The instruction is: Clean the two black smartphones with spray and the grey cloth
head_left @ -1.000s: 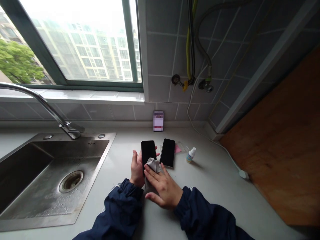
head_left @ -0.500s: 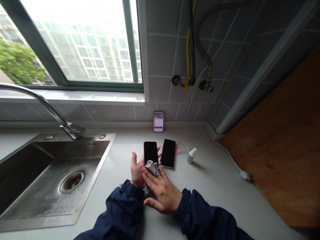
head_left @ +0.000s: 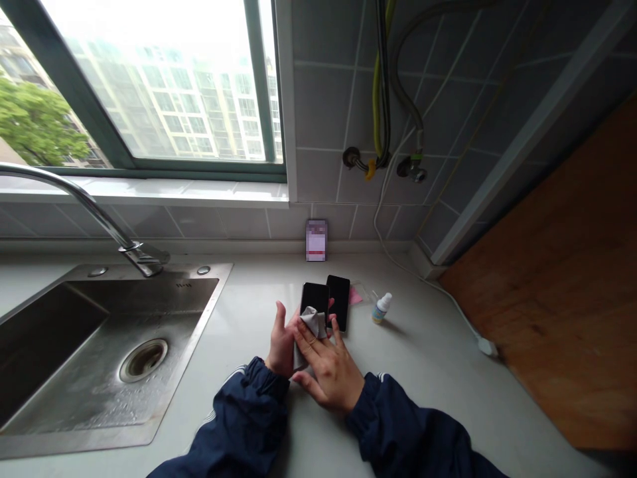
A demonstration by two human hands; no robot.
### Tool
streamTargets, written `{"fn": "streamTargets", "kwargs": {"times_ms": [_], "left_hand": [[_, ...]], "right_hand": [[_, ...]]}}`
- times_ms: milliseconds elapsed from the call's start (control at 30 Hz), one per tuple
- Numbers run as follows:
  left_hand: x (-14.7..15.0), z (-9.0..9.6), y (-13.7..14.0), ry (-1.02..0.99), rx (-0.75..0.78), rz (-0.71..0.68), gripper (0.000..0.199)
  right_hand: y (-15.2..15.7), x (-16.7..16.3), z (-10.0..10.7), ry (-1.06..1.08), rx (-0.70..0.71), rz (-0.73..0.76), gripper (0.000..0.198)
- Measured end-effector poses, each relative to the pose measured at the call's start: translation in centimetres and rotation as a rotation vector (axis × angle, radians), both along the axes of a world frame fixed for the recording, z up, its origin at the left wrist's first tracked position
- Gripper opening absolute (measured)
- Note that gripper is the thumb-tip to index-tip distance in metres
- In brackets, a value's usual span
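Observation:
A black-screened smartphone (head_left: 315, 295) rests on my left hand (head_left: 281, 346), which supports it from below with the thumb stuck out to the side. Over its lower half, the fingers of my right hand (head_left: 331, 368) press a grey cloth (head_left: 311, 320) flat against the screen. Just behind and to the right, a second dark phone (head_left: 341, 295) lies on the counter, partly covered by the held one. A small white-capped bottle (head_left: 381, 309) stands to the right of both. My left fingers are mostly hidden under the phone.
A steel sink (head_left: 199, 332) with a curved faucet (head_left: 94, 216) is on the left. Another phone with a lit screen (head_left: 316, 240) leans against the back wall. Something pink (head_left: 355, 295) lies beside the second phone. A white cable (head_left: 448, 299) runs along the right to a plug (head_left: 486, 346).
Both hands have shifted slightly right with the held phone, which now overlaps the second phone. The cloth stays pressed under my right fingers.

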State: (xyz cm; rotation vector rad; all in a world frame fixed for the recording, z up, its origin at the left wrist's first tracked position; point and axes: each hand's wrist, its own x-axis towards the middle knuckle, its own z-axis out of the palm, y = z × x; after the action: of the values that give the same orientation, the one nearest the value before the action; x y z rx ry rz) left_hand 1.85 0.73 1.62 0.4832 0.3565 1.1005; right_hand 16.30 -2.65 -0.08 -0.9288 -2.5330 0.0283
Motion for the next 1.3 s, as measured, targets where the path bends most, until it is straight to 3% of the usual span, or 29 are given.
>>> {"fn": "streamTargets", "kwargs": {"times_ms": [267,533,700,1000,1300], "left_hand": [[1.4,-1.4,-0.9,0.165,0.03,-0.04,0.084],[1.8,-1.6,-1.2,0.244,0.131,-0.06,0.07],[1.9,-1.7,-1.0,0.262,0.209,0.022,0.054],[1.6,-1.5,-0.6,0.197,0.046,0.092,0.052],[1.1,-1.3,-0.3,0.121,-0.085,0.051,0.06]], "right_hand": [[1.5,1.1,-0.5,0.082,0.086,-0.161,0.074],[2.0,1.7,0.0,0.109,0.123,-0.206,0.072],[2.2,1.8,0.1,0.138,0.137,-0.22,0.073],[2.5,2.3,0.2,0.14,0.127,-0.245,0.073],[2.1,1.9,-0.1,0.142,0.088,-0.214,0.076]]}}
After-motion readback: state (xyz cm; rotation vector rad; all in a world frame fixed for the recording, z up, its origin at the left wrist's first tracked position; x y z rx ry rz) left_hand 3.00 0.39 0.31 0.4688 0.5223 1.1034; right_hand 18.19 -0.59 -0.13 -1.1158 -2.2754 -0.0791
